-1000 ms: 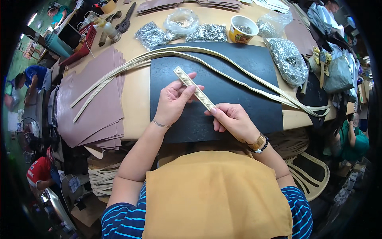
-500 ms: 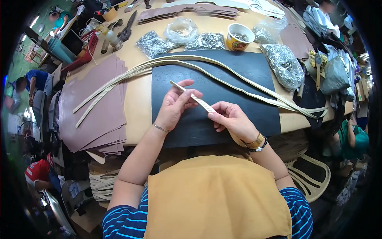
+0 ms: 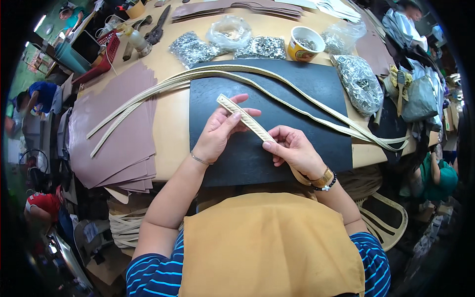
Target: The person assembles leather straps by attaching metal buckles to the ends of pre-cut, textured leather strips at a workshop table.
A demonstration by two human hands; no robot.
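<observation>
A cream strap [image 3: 246, 120] with slanting stitch-like marks is held up in both hands above a black mat [image 3: 227, 163]. My left hand [image 3: 223, 126] pinches it near its far end, thumb on top, other fingers partly spread. Further down the strap, my right hand [image 3: 292, 150] grips it between thumb and fingers; the rest of the strap passes under that hand toward the wrist. Beyond my hands, long cream straps [image 3: 277, 76] lie in a curve across the mat, their ends over a stack of mauve sheets [image 3: 114, 128] on the left.
Bags of small metal pieces [image 3: 260, 48] and a yellow-and-white tub [image 3: 306, 44] line the mat's far side. A larger bag of metal parts [image 3: 357, 84] sits at its right. Large shears [image 3: 159, 27] and a bottle [image 3: 138, 42] lie at the back left. Other people work on both sides.
The strap in my hands has turned, so its broad marked face now shows instead of its narrow edge. Both hands have kept nearly the same place.
</observation>
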